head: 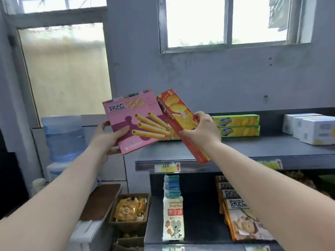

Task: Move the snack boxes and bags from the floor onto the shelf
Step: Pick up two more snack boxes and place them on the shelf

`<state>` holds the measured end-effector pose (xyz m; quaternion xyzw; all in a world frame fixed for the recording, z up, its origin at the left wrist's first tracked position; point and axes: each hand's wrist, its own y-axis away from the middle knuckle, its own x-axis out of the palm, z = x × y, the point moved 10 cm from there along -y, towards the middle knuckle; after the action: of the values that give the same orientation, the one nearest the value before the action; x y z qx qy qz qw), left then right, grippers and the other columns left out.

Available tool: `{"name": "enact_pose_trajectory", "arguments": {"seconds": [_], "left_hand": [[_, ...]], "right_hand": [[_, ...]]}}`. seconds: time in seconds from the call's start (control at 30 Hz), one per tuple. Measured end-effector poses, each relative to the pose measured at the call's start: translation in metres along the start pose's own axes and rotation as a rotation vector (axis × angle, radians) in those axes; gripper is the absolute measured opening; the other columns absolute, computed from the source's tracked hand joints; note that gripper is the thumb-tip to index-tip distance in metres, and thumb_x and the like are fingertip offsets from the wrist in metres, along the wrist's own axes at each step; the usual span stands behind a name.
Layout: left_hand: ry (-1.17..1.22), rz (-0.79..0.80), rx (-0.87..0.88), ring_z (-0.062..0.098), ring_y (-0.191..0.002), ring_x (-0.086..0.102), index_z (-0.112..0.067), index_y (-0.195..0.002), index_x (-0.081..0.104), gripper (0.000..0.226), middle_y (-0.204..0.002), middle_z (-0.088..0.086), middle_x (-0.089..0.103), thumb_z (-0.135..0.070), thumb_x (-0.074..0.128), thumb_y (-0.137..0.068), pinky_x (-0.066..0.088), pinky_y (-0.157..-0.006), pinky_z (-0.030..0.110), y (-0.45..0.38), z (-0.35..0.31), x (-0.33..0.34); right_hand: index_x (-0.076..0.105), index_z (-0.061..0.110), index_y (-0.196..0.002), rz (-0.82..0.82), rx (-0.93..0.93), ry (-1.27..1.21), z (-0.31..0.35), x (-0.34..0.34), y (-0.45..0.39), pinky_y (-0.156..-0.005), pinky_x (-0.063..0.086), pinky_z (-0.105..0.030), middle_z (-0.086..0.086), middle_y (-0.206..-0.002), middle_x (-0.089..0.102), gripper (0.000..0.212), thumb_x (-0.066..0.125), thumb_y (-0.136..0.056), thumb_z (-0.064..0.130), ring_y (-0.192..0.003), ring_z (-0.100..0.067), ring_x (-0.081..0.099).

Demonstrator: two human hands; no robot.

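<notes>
Head view, pink box [137, 122] partly hiding red box [181, 122]

The pink box [135, 122] at the centre of the frame is printed cardboard with a smooth, faintly glossy face; the red box [181, 122] beside it looks the same, with a shinier sheen. The top shelf [253, 147] at right is dark, smooth metal with a dull reflection. At left, the water bottle [63, 136] is translucent blue plastic. At lower left, a brown board [101, 201] looks like matt wood. The wall [199, 78] is rough, matt plaster.
</notes>
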<state>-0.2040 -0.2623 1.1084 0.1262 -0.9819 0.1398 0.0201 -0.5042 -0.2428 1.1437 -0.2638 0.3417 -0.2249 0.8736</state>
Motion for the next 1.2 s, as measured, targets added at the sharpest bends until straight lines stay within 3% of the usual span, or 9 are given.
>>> {"name": "enact_pose_trajectory", "arguments": {"seconds": [0.23,0.37,0.5,0.6,0.67,0.8,0.93,1.1,1.2], "left_hand": [[0.022,0.159,0.013,0.019,-0.069,0.063,-0.018,-0.133,0.038,0.065,-0.087,0.002,0.064,-0.014,0.073,-0.079,0.054,-0.040,0.024,0.014,0.009,0.156],[0.023,0.221,0.026,0.018,-0.071,0.065,-0.020,-0.132,0.040,0.063,-0.089,0.002,0.066,-0.013,0.073,-0.079,0.055,-0.042,0.025,0.020,0.017,0.225],[0.024,0.236,0.017,0.019,-0.074,0.066,-0.022,-0.129,0.041,0.062,-0.102,0.009,0.066,-0.015,0.074,-0.078,0.055,-0.043,0.025,0.014,0.024,0.264],[0.008,0.227,0.044,0.018,-0.071,0.065,-0.026,-0.122,0.041,0.057,-0.091,0.002,0.065,-0.015,0.074,-0.078,0.054,-0.045,0.026,0.002,0.026,0.279],[0.008,0.189,0.073,0.017,-0.070,0.064,-0.027,-0.117,0.041,0.053,-0.086,-0.001,0.063,-0.013,0.074,-0.078,0.052,-0.054,0.028,-0.011,0.025,0.279],[0.009,0.131,0.127,0.019,-0.072,0.068,-0.028,-0.118,0.045,0.055,-0.092,0.001,0.066,-0.014,0.076,-0.075,0.058,-0.066,0.035,-0.047,0.024,0.270],[0.024,0.116,0.124,0.001,-0.048,0.066,-0.027,-0.117,0.044,0.050,-0.087,-0.003,0.063,-0.012,0.072,-0.079,0.052,-0.039,0.022,-0.078,0.029,0.280],[-0.020,0.113,0.143,-0.001,-0.046,0.065,-0.030,-0.112,0.044,0.047,-0.084,-0.003,0.063,-0.014,0.073,-0.079,0.051,-0.038,0.019,-0.106,0.032,0.305],[-0.034,0.101,0.137,0.001,-0.052,0.067,-0.033,-0.112,0.044,0.048,-0.087,-0.003,0.064,-0.019,0.074,-0.078,0.053,-0.043,0.022,-0.115,0.036,0.319]], "right_hand": [[0.053,0.018,-0.116,-0.126,0.032,0.094,-0.112,-0.112,-0.013,-0.073,0.045,-0.029,-0.002,-0.116,0.055,0.060,0.075,-0.067,0.043,-0.102,-0.020,0.056],[0.053,0.020,-0.118,-0.155,0.056,0.142,-0.167,-0.154,-0.026,-0.084,0.050,-0.039,-0.003,-0.115,0.054,0.063,0.076,-0.065,0.045,-0.103,-0.022,0.056],[0.052,0.022,-0.117,-0.168,0.050,0.202,-0.200,-0.172,-0.044,-0.081,0.052,-0.040,-0.002,-0.110,0.054,0.064,0.071,-0.067,0.057,-0.099,-0.021,0.055],[0.052,0.024,-0.115,-0.158,0.018,0.246,-0.217,-0.173,-0.063,-0.082,0.051,-0.042,-0.001,-0.108,0.054,0.063,0.070,-0.067,0.060,-0.099,-0.023,0.055],[0.052,0.024,-0.117,-0.147,-0.020,0.291,-0.227,-0.169,-0.077,-0.083,0.050,-0.043,-0.002,-0.109,0.055,0.064,0.071,-0.068,0.059,-0.101,-0.024,0.055],[0.048,0.020,-0.128,-0.011,-0.100,0.502,-0.250,-0.139,-0.109,-0.088,0.045,-0.041,-0.003,-0.120,0.053,0.065,0.071,-0.073,0.046,-0.109,-0.027,0.052],[0.041,0.025,-0.135,0.183,-0.183,0.762,-0.271,-0.088,-0.139,-0.091,0.040,-0.036,0.000,-0.128,0.050,0.066,0.068,-0.075,0.036,-0.115,-0.024,0.049],[0.043,0.031,-0.134,0.360,-0.152,0.666,-0.294,-0.059,-0.177,-0.098,0.040,-0.037,0.006,-0.131,0.049,0.074,0.073,-0.067,0.035,-0.121,-0.021,0.048],[0.050,0.031,-0.130,0.596,-0.070,0.445,-0.309,-0.048,-0.186,-0.097,0.041,-0.027,0.009,-0.125,0.053,0.073,0.080,-0.063,0.032,-0.114,-0.014,0.050]]}}
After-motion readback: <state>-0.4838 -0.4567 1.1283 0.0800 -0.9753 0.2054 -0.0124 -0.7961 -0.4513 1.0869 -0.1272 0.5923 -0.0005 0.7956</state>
